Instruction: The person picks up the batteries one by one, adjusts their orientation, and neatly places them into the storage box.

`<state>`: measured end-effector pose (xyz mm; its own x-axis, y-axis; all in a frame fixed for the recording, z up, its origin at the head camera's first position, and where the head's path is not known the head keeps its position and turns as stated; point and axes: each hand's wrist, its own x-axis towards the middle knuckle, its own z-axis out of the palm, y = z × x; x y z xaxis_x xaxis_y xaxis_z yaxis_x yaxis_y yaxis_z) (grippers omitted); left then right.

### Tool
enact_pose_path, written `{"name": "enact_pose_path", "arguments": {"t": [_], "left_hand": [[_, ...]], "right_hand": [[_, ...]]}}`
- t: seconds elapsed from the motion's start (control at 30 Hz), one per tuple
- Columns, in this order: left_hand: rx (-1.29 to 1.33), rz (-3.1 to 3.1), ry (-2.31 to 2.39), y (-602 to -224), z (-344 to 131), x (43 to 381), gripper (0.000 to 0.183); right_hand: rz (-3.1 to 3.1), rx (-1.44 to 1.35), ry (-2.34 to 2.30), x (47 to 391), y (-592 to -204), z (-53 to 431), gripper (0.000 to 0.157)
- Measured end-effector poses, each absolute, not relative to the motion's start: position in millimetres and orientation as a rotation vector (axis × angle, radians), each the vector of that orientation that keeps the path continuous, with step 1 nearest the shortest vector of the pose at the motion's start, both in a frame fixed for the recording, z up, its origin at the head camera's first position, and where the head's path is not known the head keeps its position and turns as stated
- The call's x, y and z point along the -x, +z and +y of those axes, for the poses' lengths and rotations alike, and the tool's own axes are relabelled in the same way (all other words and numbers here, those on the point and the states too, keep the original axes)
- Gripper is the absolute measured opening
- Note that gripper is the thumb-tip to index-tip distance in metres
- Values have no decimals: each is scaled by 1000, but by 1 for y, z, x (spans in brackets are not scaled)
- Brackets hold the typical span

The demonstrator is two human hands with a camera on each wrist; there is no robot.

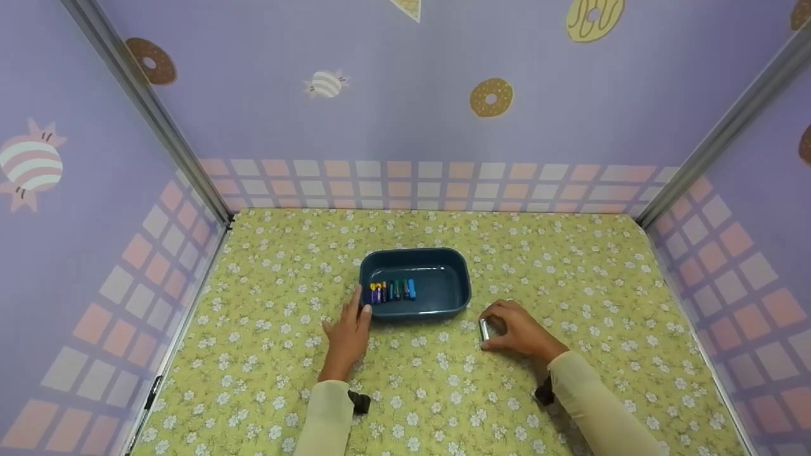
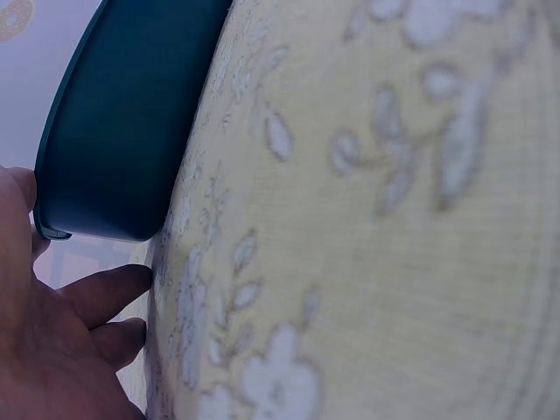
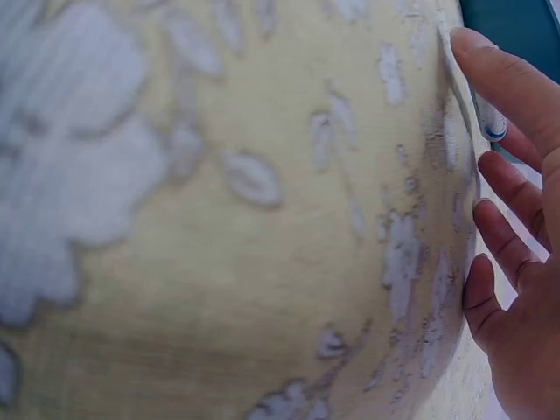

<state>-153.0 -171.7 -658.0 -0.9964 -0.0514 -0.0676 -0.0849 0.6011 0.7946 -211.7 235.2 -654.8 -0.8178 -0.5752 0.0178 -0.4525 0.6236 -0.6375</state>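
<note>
A dark teal plastic basin (image 1: 443,312) stands on the flowered cloth. Inside it, on the left, several small coloured batteries (image 1: 398,290) lie side by side in a row. My left hand (image 1: 347,335) rests at the basin's near left corner, fingers fairly straight, thumb and forefinger touching the outside by the rim; in the left wrist view other fingertips (image 2: 131,278) reach down to the cloth. Right of the basin, my right hand (image 1: 516,329) pinches a silvery battery (image 1: 485,330) between thumb and forefinger, close to the cloth. The right wrist view shows that battery's blue-ringed end, partly hidden by fingers.
Yellow-green flowered cloth (image 1: 431,392) covers the table. Purple panels (image 1: 405,114) with sweets and donuts printed on them enclose the back and both sides, joined by grey metal posts (image 1: 158,120) at the corners.
</note>
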Motion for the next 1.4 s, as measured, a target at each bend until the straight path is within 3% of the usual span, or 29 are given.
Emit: {"name": "enact_pose_path", "arguments": {"t": [0.27,0.97,1.4], "left_hand": [[111,2787,1357,-659,-171,154,66],[141,2804,1359,-659,-171,153,66],[139,2810,1338,-659,-170,153,66]], "right_hand": [[2605,741,-1086,214,-643,230,53],[2677,886,-1233,250,-595,183,52],[2629,874,-1262,274,-586,144,53]]}}
